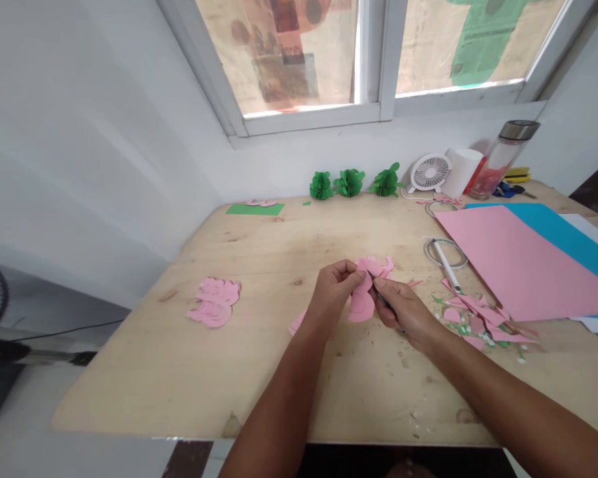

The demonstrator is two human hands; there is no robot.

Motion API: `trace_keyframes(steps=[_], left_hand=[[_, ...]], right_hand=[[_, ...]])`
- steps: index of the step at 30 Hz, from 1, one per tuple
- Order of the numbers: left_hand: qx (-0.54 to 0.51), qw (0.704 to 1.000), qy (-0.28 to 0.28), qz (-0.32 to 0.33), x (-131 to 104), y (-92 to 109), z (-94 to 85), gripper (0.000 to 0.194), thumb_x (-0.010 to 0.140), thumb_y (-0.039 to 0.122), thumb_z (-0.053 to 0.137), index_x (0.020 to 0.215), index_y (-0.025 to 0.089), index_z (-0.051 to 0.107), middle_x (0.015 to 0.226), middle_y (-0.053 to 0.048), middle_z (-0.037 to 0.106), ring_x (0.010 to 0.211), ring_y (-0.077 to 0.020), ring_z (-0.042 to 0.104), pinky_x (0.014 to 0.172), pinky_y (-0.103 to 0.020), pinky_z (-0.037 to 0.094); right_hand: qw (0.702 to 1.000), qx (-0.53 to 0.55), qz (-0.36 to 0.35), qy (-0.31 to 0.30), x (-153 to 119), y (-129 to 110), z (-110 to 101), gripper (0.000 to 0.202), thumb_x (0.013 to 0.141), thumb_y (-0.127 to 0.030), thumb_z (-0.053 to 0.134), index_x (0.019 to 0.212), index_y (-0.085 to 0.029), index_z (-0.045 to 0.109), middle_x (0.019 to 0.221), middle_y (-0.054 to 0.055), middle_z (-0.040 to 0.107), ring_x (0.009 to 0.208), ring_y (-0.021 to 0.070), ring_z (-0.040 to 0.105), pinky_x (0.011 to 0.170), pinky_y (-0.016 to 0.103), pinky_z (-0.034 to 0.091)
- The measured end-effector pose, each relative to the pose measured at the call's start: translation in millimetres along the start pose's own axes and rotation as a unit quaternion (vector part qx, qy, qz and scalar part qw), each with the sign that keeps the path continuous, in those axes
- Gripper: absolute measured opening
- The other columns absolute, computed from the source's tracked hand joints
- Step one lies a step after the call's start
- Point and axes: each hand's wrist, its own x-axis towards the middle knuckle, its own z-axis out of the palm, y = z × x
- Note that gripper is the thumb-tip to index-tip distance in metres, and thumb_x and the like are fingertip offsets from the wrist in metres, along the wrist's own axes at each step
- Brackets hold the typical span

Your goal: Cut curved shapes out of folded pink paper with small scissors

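Observation:
Over the middle of the wooden table, my left hand (339, 282) pinches a pink paper cutout (361, 307) with rounded edges and a drawn outline. My right hand (403, 309) grips a dark-handled pair of scissors (386, 305), whose blades lie against the paper near my left fingertips. A ragged strip of pink paper (387, 265) sticks out behind the cutout. Another pink piece (296, 323) lies on the table, partly covered by my left wrist. To the left rests a stack of scalloped pink cutouts (214, 302).
Pink and green scraps (483, 322) lie right of my hands, near a white pen (446, 264). Pink paper (523, 259) covers blue and white sheets. Along the wall stand green paper figures (349, 182), a small white fan (429, 172) and a glass bottle (505, 159).

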Motion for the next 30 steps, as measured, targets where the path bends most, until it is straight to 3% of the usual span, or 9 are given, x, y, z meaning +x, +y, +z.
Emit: trace_keyframes(steps=[30], left_hand=[[0.013, 1.000, 0.000, -0.001, -1.8, 3.9, 0.9, 0.022, 0.068, 0.033, 0.062, 0.061, 0.015, 0.051, 0.057, 0.001, 0.051, 0.055, -0.0106, 0.049, 0.053, -0.023, 0.039]], right_hand=[[1.000, -0.015, 0.004, 0.007, -1.5, -3.7, 1.8, 0.037, 0.081, -0.050, 0.049, 0.063, -0.018, 0.048, 0.035, -0.009, 0.030, 0.032, 0.0054, 0.017, 0.035, 0.022, 0.009]])
